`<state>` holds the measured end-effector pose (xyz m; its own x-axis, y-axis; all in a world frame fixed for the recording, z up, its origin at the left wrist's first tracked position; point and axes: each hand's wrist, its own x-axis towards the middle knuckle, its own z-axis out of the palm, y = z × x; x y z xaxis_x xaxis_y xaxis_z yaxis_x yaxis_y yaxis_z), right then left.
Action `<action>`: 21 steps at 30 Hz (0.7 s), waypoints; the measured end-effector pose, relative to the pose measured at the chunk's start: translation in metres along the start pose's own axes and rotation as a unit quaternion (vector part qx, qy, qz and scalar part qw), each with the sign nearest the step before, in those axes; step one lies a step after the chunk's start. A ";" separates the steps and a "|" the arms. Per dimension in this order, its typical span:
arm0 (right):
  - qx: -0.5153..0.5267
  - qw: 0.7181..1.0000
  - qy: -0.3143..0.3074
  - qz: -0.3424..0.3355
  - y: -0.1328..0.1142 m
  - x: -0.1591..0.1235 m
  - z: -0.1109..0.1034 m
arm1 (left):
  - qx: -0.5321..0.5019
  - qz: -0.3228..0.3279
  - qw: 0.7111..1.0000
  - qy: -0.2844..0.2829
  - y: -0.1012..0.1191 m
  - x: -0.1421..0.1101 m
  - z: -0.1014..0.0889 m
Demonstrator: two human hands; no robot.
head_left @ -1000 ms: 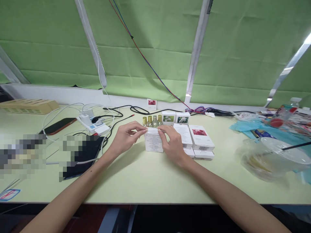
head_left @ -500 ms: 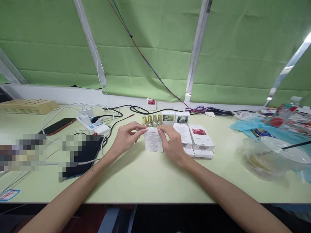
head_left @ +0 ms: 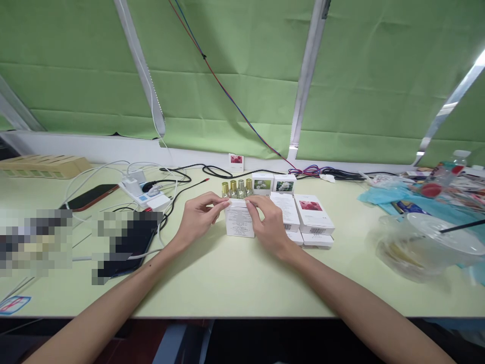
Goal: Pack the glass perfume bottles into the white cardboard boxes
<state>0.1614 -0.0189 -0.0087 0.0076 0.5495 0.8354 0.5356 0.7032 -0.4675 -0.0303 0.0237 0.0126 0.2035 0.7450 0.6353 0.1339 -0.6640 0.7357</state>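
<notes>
Still, the white printed box [head_left: 240, 223] is pinched at its top by the left hand [head_left: 197, 216] and right hand [head_left: 271, 222]; little is changed, so this step seems unfinished.

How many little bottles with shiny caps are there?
4, in a row behind the held white box. From the left: first gold cap, second gold cap, silver cap, third gold cap. More may be hidden.

White text-printed box [head_left: 240, 222], standing upright
</notes>
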 end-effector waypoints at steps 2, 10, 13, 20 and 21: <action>-0.001 1.000 -0.001 0.001 0.000 0.000 0.000 | -0.001 0.003 1.000 0.006 0.000 -0.001 0.001; -0.001 1.000 0.002 0.001 0.001 0.000 0.000 | 0.025 0.018 0.999 0.015 0.000 -0.002 0.001; -0.001 1.000 0.003 -0.002 0.001 0.000 0.000 | 0.041 0.031 0.999 0.009 -0.003 -0.002 -0.001; -0.006 1.000 0.002 -0.007 0.000 -0.001 0.000 | 0.073 0.067 0.995 -0.010 -0.003 0.000 -0.004; -0.006 1.000 0.002 -0.007 0.000 -0.001 0.000 | 0.078 0.070 0.994 -0.012 -0.002 0.000 -0.005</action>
<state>0.1616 -0.0192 -0.0094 0.0024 0.5380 0.8430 0.5464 0.7053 -0.4517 -0.0351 0.0253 0.0121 0.2545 0.6436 0.7218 0.2510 -0.7648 0.5934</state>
